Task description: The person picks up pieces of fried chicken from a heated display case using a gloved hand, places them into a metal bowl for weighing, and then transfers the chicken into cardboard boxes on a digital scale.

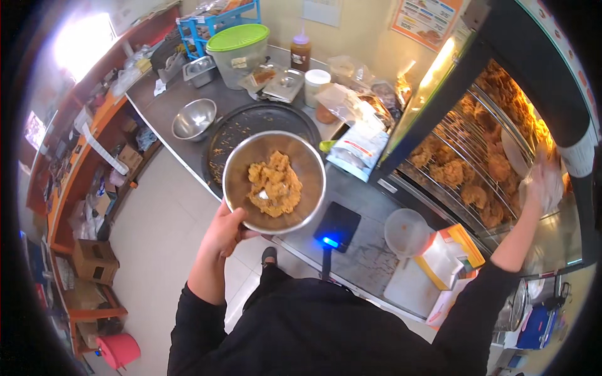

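My left hand (225,230) grips the near rim of a steel mixing bowl (308,197), tilted a little, which holds pieces of fried chicken (275,181). On the right, my right hand (543,185), in a clear plastic glove, reaches into a lit food warmer cabinet (423,197). More fried chicken (447,173) lies there on a wire rack (470,141). Blur and the glove hide whether its fingers hold anything. A pale, rounded object (513,152) shows beside this hand.
Behind the bowl lies a black round tray (301,117) with crumbs. A smaller steel bowl (194,120), a green-lidded tub (240,56) and a sauce bottle (300,51) stand near it. A clear plastic container (405,231) and a cardboard food box (465,249) are below the warmer.
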The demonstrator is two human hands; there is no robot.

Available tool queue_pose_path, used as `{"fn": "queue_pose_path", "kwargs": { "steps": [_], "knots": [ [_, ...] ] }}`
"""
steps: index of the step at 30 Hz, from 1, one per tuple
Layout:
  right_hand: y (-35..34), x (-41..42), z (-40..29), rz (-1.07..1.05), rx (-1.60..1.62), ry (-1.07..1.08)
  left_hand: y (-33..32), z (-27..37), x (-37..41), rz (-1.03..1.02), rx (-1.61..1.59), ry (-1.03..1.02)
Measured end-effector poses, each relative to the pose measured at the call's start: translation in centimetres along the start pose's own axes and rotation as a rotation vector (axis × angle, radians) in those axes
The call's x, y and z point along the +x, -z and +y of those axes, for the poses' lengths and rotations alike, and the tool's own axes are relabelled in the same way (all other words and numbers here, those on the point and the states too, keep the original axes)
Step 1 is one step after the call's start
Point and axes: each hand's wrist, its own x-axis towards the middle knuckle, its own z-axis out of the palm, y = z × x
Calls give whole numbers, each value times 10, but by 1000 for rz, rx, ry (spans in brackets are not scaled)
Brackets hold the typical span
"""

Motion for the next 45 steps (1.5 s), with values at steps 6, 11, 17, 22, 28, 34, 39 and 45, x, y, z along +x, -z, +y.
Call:
{"fn": "queue_pose_path", "kwargs": {
  "steps": [6, 11, 17, 22, 28, 34, 39, 45],
  "knots": [
    [63, -134, -209, -218, 883, 242, 37, 54, 75, -7, 184, -223],
    [91, -192, -413, -703, 1230, 890, 67, 67, 153, -35, 353, -437],
    [79, -217, -531, -774, 834, 1130, 105, 69, 217, -107, 618, -668],
    [40, -236, -559, -846, 764, 1240, 99, 89, 233, -111, 793, -538],
    [25, -243, -574, -861, 612, 1267, 96, 93, 249, -43, 1041, -604],
    [18, -247, -580, -936, 418, 1321, 94, 99, 265, 55, 1316, -821],
    [12, -251, -578, -947, 384, 1300, 104, 125, 257, 204, 1281, -879],
    [13, -245, -574, -858, 575, 1164, 127, 146, 237, 357, 916, -1036]
  ]
}}
